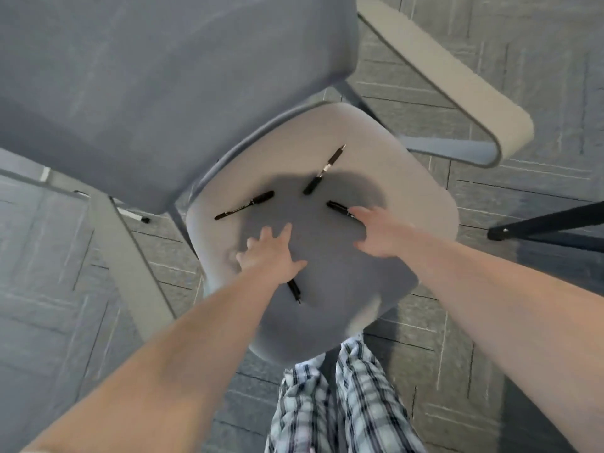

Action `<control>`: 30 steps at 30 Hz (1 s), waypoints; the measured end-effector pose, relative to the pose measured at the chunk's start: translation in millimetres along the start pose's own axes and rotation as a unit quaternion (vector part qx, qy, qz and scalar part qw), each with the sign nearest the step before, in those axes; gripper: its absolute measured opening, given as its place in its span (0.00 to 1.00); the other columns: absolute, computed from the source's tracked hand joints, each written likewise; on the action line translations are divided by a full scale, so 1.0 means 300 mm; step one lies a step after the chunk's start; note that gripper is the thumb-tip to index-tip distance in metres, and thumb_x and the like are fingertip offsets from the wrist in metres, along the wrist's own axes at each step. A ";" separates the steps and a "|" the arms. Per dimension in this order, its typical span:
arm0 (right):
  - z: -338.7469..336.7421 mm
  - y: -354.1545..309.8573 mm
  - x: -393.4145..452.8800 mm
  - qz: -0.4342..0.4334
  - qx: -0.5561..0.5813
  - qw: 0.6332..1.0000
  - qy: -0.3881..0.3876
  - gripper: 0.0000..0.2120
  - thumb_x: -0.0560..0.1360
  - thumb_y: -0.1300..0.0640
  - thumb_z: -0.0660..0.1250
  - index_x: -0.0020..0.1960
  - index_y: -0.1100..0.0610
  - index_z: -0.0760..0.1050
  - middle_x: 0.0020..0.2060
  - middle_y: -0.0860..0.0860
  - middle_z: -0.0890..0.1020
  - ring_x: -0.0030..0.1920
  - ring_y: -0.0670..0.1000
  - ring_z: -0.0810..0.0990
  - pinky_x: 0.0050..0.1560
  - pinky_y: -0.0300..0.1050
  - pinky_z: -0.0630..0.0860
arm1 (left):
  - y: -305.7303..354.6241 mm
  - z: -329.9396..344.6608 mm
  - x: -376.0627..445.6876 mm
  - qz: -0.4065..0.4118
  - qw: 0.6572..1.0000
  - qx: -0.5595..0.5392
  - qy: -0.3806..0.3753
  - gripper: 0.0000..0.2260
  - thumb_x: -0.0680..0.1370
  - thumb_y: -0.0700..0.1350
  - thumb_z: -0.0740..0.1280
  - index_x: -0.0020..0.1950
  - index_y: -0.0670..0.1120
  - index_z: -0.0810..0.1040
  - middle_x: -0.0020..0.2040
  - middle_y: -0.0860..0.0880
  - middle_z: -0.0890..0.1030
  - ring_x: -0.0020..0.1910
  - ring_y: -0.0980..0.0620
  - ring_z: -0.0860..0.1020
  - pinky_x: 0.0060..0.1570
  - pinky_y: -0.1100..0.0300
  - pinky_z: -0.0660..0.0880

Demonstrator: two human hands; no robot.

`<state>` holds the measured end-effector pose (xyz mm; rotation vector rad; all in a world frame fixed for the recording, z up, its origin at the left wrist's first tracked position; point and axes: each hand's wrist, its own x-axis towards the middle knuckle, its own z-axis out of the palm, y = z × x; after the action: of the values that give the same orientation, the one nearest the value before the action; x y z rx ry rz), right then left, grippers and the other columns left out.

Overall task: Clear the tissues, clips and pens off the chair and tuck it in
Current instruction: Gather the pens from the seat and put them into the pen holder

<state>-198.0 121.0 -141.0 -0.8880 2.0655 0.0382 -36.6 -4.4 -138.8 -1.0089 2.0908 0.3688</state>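
On the chair seat four black pens lie scattered: with both hands' fingers spread and empty, pinch the pen at your right hand, then the one under your left hand.

1. Both bare arms reach forward and down, away from the body.
2. The left hand is on the left, palm down, with its fingers spread out straight.
3. The right hand is on the right, a bit farther away, palm down too.
4. Its fingers point to the left, loose and not curled tight.
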 end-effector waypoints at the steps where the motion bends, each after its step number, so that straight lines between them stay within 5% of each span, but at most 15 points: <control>1: 0.012 0.005 0.023 0.000 -0.014 1.000 -0.002 0.37 0.72 0.53 0.67 0.76 0.48 0.53 0.70 0.56 0.66 0.68 0.61 0.69 0.65 0.55 0.71 | 0.001 0.024 0.010 -0.017 1.000 -0.001 0.002 0.37 0.73 0.67 0.61 0.76 0.61 0.46 0.74 0.47 0.58 0.69 0.39 0.64 0.60 0.44 0.69; 8: 0.091 -0.003 0.111 -0.017 -0.120 0.990 0.068 0.33 0.74 0.57 0.64 0.75 0.48 0.54 0.64 0.56 0.68 0.66 0.59 0.68 0.58 0.52 0.70 | -0.018 0.136 0.060 -0.037 0.999 -0.006 0.014 0.30 0.76 0.62 0.59 0.75 0.60 0.50 0.65 0.42 0.68 0.60 0.37 0.73 0.52 0.48 0.73; 17: 0.102 -0.055 0.170 -0.039 -0.115 0.989 0.089 0.38 0.72 0.68 0.61 0.76 0.48 0.50 0.60 0.57 0.72 0.62 0.61 0.72 0.53 0.53 0.72 | 0.009 0.143 0.092 0.021 0.991 -0.123 0.038 0.30 0.75 0.35 0.60 0.73 0.55 0.56 0.62 0.43 0.68 0.54 0.38 0.74 0.44 0.50 0.71; 23: 0.041 -0.089 0.198 -0.061 -0.103 0.986 0.120 0.27 0.73 0.65 0.63 0.71 0.55 0.62 0.59 0.57 0.70 0.63 0.60 0.68 0.47 0.52 0.73 | -0.013 0.078 0.129 0.051 0.983 -0.140 0.107 0.35 0.76 0.37 0.59 0.77 0.53 0.45 0.65 0.45 0.68 0.62 0.43 0.68 0.55 0.49 0.73; 26: -0.007 -0.105 0.226 -0.083 -0.113 0.977 0.163 0.14 0.74 0.65 0.61 0.59 0.60 0.69 0.55 0.58 0.70 0.61 0.61 0.69 0.42 0.50 0.69 | -0.037 0.014 0.171 0.028 0.986 -0.108 0.127 0.25 0.77 0.36 0.58 0.73 0.43 0.58 0.65 0.43 0.69 0.63 0.41 0.68 0.57 0.49 0.71; 30: -0.052 -0.128 0.267 -0.100 -0.112 0.969 0.196 0.15 0.74 0.65 0.60 0.60 0.60 0.70 0.57 0.59 0.70 0.61 0.61 0.68 0.45 0.51 0.69 | -0.066 -0.052 0.228 0.013 0.982 -0.056 0.179 0.15 0.78 0.39 0.59 0.65 0.42 0.66 0.63 0.42 0.67 0.60 0.41 0.71 0.46 0.51 0.71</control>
<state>-215.7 41.1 -178.5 -1.3285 2.3549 -0.0147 -56.5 -62.5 -178.2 -1.1860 2.4291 0.3409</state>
